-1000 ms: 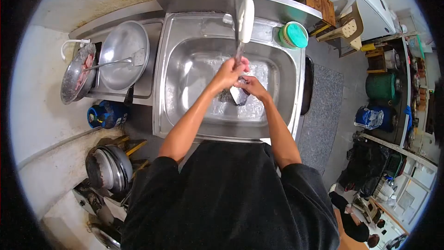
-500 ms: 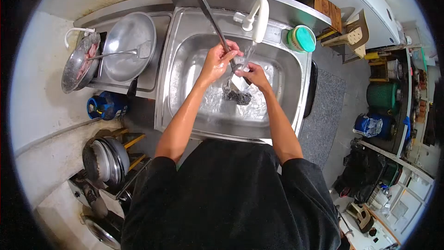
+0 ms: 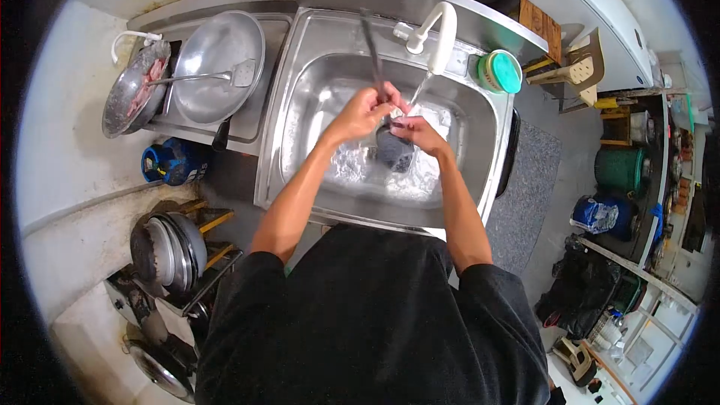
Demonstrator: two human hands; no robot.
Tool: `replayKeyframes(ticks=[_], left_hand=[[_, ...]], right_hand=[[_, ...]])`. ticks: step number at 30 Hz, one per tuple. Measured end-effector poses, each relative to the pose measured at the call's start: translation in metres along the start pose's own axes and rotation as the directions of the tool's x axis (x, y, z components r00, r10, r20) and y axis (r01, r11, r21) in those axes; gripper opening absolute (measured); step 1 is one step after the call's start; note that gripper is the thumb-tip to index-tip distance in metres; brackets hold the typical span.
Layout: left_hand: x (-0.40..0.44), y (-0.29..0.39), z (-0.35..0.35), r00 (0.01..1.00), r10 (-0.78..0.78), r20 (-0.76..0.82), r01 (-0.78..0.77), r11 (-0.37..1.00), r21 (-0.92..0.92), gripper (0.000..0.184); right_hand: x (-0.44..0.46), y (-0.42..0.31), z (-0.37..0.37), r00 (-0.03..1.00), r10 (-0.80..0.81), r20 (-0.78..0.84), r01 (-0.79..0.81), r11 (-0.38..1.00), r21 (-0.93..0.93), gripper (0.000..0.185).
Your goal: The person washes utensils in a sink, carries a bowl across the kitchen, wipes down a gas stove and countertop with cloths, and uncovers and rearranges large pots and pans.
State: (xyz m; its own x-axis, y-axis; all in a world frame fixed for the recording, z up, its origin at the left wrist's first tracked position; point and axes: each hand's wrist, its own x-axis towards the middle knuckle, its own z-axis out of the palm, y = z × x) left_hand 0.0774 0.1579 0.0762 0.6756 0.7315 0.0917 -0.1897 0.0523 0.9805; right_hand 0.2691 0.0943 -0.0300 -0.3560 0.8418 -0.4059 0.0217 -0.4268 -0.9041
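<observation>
My left hand is closed around a long, dark-handled kitchen utensil over the sink; its handle points up and away and is blurred. Close beside it, my right hand pinches at the utensil's lower part, with the fingertips of both hands nearly meeting. Just below the fingers is a dark grey, mesh-like thing; whether it belongs to the utensil or is separate, I cannot tell. Water runs from the white faucet beside my right fingers into the sink.
A green-lidded tub stands at the sink's back right corner. On the left drainboard lie a large metal wok with a turner across it, and a dark pan holding pinkish pieces. A blue gas cylinder sits below.
The utensil's handle has swung more upright and its lower end has turned. My right hand has shifted slightly down and right. The whole view has moved a little.
</observation>
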Motion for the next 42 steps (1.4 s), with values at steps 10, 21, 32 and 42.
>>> replayKeyframes(ticks=[10,21,32,42], left_hand=[[0.036,-0.007,0.037,0.99,-0.13,0.045,0.127,0.99,0.061,0.017],[-0.001,0.0,-0.019,0.98,-0.005,-0.199,0.041,0.983,0.176,0.016],[-0.101,0.078,-0.328,0.465,0.298,-0.834,0.066,0.927,0.368,0.025],[-0.178,-0.026,-0.396,0.482,-0.212,-0.85,0.098,0.977,-0.189,0.029]], right_hand=[[-0.047,0.122,-0.005,0.977,0.101,-0.189,-0.105,0.994,-0.013,0.025],[0.015,-0.01,0.022,0.956,-0.04,-0.291,0.062,0.996,0.067,0.02],[0.048,-0.028,0.006,0.925,0.059,-0.376,0.045,0.964,0.262,0.042],[-0.012,0.095,0.065,0.856,0.25,-0.452,-0.516,0.407,-0.754,0.065]])
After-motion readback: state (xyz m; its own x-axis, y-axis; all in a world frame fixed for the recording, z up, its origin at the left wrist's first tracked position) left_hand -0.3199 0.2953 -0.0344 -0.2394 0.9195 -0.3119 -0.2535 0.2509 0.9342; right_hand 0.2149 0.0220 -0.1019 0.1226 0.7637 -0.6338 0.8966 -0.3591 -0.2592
